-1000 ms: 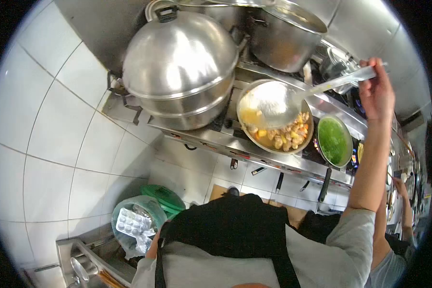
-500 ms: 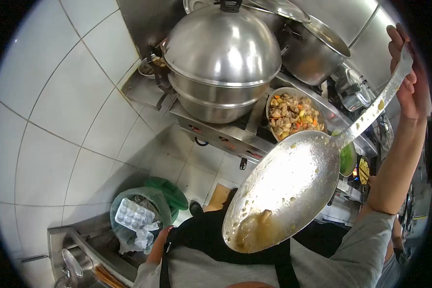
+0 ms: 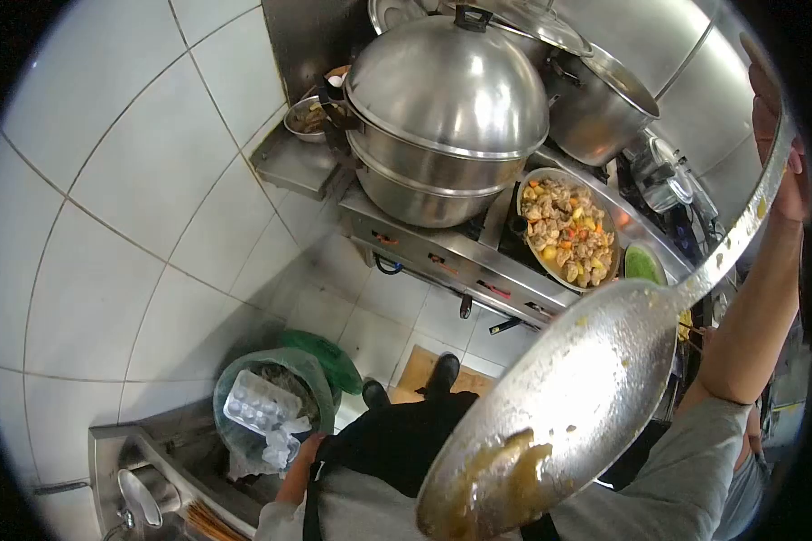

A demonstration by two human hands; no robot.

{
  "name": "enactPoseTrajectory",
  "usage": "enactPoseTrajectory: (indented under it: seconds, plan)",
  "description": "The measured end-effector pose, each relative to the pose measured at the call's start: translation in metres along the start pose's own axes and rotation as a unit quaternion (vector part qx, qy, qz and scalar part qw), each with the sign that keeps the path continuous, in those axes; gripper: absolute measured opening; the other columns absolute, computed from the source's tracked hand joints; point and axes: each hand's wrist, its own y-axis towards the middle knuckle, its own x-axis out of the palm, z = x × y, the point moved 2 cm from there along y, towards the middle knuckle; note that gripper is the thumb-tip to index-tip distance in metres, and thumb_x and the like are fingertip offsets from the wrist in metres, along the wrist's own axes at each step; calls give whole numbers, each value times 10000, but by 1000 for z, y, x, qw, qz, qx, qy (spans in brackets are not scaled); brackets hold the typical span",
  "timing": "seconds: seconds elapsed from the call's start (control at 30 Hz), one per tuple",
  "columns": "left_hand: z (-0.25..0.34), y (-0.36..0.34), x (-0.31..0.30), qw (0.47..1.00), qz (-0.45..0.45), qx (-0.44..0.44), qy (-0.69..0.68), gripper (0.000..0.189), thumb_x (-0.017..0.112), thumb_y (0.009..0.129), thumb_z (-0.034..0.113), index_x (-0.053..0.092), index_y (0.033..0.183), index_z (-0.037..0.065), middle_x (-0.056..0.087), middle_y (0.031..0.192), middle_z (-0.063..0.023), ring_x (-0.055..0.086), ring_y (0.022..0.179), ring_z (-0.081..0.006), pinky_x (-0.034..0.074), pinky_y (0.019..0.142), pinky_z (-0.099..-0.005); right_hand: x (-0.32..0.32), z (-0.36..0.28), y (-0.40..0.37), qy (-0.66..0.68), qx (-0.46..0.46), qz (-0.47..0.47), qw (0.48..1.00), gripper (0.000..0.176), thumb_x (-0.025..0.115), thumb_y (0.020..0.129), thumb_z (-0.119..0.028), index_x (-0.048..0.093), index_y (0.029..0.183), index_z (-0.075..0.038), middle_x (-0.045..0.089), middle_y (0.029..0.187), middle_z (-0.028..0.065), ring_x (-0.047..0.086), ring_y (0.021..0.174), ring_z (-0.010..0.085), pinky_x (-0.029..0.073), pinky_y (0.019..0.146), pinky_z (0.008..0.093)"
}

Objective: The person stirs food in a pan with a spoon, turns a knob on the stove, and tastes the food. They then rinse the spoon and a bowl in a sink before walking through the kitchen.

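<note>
My right hand (image 3: 778, 144) is raised at the far right and grips the handle of a large metal ladle (image 3: 559, 388). The ladle's bowl hangs tilted close to the camera, with brown sauce pooled at its lower end and a few drops along its handle. Behind it on the stove, a pan (image 3: 615, 263) holds a stew of meat chunks, carrot and yellow pieces (image 3: 568, 225). Low beside my black apron, my left hand (image 3: 309, 453) shows only in part; its fingers are hidden.
A domed steamer (image 3: 447, 117) and a tall pot (image 3: 604, 113) stand on the stove. Next to the pan is a bowl of green food (image 3: 642, 263). A lined bin (image 3: 228, 379) with an egg tray (image 3: 254, 403) and a steel sink (image 3: 108, 451) are at lower left.
The ladle's bowl has come lower and closer to the camera, and its sauce has spread. My view has shifted, so the stove and my boots show more.
</note>
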Motion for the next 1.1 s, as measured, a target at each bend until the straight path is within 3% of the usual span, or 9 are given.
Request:
enactPoseTrajectory:
  seconds: [0.1,0.2,0.27,0.4,0.57,0.7,0.9,1.0,1.1]
  plan:
    - [-1,-2,-3,988,-75,21,-130,389,390,939,271,555,1206,42,614,1134,-142,578,1062,-251,445,914,-340,31,-4,15,3,26,17,1000,377,327,986,-307,595,1003,-42,607,1061,130,668,680,193,550,523,269]
    - [-3,0,-24,946,33,100,308,378,422,929,237,548,1211,19,618,1128,-149,587,1039,-252,446,903,-336,51,-10,21,-8,45,79,996,380,322,987,-297,600,978,-39,619,1027,141,667,651,190,542,492,266]
    - [-5,2,-32,915,51,107,385,373,443,922,213,543,1214,4,620,1124,-153,592,1024,-253,447,896,-333,47,-13,18,7,23,88,996,376,321,987,-292,599,978,-39,623,1022,148,672,658,186,539,481,263]
    - [-1,7,-34,930,-12,125,346,370,470,911,170,527,1236,4,614,1145,-149,587,1037,-254,443,896,-328,58,-17,21,2,7,93,996,371,323,986,-287,600,980,-40,627,1031,163,676,666,180,537,467,264]
    - [-3,6,-46,924,75,101,360,360,446,916,159,527,1228,-1,599,1171,-144,570,1064,-259,434,912,-325,71,-21,31,-45,17,102,994,359,330,985,-283,595,996,-40,626,1031,168,670,661,180,531,459,259]
    - [-1,6,-50,899,55,131,415,369,424,910,158,522,1231,3,568,1217,-148,541,1109,-270,409,952,-334,77,-23,35,-59,5,105,993,342,337,985,-276,574,1025,-33,618,1024,167,658,663,174,524,464,252]
    - [6,-6,-51,743,18,263,615,375,393,905,164,529,1216,6,531,1273,-152,501,1167,-297,372,1009,-354,83,-25,53,-63,-6,105,992,322,347,985,-264,544,1068,-22,606,1013,166,639,666,164,515,471,241]
    - [-12,-7,-59,966,63,42,246,348,403,901,182,575,1153,16,522,1287,-141,477,1191,-323,367,1017,-377,79,-24,55,-68,-17,114,991,317,353,986,-258,528,1089,-16,600,1008,166,630,667,159,510,474,236]
    - [-11,-3,-64,728,4,128,673,380,470,882,260,582,1167,36,512,1300,-145,475,1195,-332,379,1006,-387,70,-18,43,-86,-58,159,982,313,358,986,-252,513,1111,-10,595,1003,166,620,668,154,506,478,231]
